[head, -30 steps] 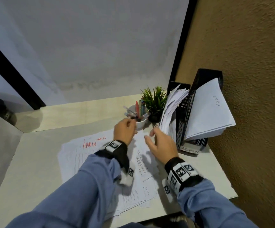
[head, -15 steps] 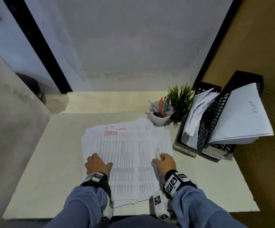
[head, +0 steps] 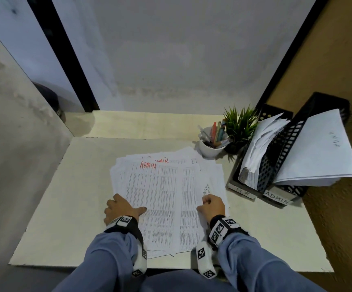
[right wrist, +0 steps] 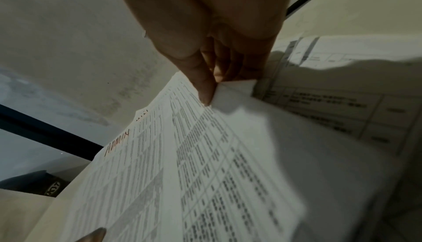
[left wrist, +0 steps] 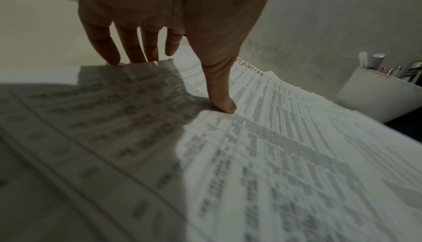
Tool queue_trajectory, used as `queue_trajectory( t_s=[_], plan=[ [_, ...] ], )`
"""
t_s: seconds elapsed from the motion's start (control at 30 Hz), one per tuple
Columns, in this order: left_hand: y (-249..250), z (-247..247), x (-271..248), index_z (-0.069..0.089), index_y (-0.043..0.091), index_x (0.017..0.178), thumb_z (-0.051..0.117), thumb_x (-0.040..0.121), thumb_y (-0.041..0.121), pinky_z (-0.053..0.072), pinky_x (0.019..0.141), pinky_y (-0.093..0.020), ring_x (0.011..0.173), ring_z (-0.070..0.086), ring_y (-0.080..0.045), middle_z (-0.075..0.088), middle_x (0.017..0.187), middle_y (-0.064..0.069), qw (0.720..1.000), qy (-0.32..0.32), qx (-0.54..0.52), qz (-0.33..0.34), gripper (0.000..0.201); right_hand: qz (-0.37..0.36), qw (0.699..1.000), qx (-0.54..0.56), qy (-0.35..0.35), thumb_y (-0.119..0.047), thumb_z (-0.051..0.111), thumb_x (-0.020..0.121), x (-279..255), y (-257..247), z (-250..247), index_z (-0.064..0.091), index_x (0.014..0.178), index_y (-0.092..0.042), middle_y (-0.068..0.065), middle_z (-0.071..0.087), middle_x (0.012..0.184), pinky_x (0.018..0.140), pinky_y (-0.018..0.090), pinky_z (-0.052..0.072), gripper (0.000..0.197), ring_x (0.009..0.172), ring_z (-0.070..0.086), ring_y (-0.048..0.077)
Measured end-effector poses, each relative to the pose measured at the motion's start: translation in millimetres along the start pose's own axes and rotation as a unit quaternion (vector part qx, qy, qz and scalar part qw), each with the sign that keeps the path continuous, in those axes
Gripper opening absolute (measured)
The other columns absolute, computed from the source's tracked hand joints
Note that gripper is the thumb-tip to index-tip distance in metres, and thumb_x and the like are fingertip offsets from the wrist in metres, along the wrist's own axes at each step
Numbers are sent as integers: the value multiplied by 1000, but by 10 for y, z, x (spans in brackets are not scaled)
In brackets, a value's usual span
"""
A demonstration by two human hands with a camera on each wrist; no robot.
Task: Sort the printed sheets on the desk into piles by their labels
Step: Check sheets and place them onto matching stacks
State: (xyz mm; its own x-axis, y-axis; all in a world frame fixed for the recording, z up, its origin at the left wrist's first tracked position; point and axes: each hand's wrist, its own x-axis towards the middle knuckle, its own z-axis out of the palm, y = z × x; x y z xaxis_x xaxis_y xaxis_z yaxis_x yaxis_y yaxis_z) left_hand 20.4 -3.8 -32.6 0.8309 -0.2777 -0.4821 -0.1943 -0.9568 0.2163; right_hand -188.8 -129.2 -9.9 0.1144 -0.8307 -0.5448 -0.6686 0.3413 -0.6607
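Both hands back from the trays onto the sheets [head: 162, 199]: left hand [head: 121, 207] flat, thumb pressing; right hand [head: 212, 205] pinching the top ADMIN sheet's edge, prob. next for filing.

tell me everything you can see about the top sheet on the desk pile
The top sheet is white paper printed with dense table rows, with ADMIN handwritten in red at its far corner. It lies flat on a fanned stack. The left hand rests its thumb on the near left part; the right hand pinches its right edge.
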Motion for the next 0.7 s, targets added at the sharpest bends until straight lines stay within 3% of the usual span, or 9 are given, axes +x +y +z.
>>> queue_trajectory(
  t_s=[0.07, 0.17, 0.23, 0.33, 0.47, 0.63, 0.7],
  plan=[
    [-45, -43, 32, 32, 9, 130, 82, 59, 51, 37, 98, -49, 120, 45, -34, 43, 131, -15, 1000, 0, 0, -6, 97, -5, 1000, 2, 5, 8, 66, 76, 25, 29, 5, 53, 77, -9, 6, 50, 79, 62, 19, 38, 21, 74, 46, 18],
    [-143, -36, 90, 38, 7, 130, 76, 74, 30, 42, 94, -45, 109, 56, -36, 54, 123, -18, 994, 12, -109, 22, 72, -21, 1000, -5, 21, 13, 61, 73, 65, 79, 34, 45, 68, -10, 6, 40, 72, 60, 20, 31, 28, 69, 37, 15],
    [-235, -35, 117, 46, 6, 125, 67, 82, 21, 50, 80, -40, 94, 61, -36, 61, 111, -19, 984, 32, -168, 47, 50, -28, 999, -13, 36, 15, 55, 73, 99, 101, 29, 41, 64, -10, 5, 35, 69, 60, 20, 27, 30, 69, 32, 15],
    [-371, -103, 143, 59, 5, 100, 56, 88, 14, 45, 64, -32, 73, 58, -30, 65, 91, -17, 971, 67, -220, 63, 16, -49, 997, -30, 58, 13, 49, 73, 174, 151, -29, 26, 56, -15, 1, 24, 60, 52, 26, 14, 41, 60, 23, 16],
    [-527, -247, 161, 60, 0, 85, 45, 94, 10, 39, 62, -31, 70, 52, -27, 63, 80, -19, 945, 135, -286, 83, 21, -49, 994, -1, 99, 10, 44, 79, 247, 176, -103, 24, 55, -16, 3, 23, 61, 53, 26, 13, 41, 62, 24, 15],
    [-529, -280, 216, 64, 5, 110, 48, 93, 11, 48, 88, -36, 94, 59, -27, 65, 103, -8, 907, 122, -392, 97, 23, -40, 990, 30, 128, 9, 46, 82, 302, 170, -154, 24, 53, -18, 2, 21, 57, 52, 27, 13, 45, 59, 20, 15],
    [-413, -248, 184, 65, 8, 101, 50, 91, 10, 50, 80, -36, 84, 60, -26, 67, 94, -11, 900, 96, -408, 122, 18, -41, 990, 39, 127, 9, 47, 82, 303, 163, -157, 27, 52, -17, 1, 24, 56, 54, 27, 17, 45, 60, 23, 16]
  ],
)
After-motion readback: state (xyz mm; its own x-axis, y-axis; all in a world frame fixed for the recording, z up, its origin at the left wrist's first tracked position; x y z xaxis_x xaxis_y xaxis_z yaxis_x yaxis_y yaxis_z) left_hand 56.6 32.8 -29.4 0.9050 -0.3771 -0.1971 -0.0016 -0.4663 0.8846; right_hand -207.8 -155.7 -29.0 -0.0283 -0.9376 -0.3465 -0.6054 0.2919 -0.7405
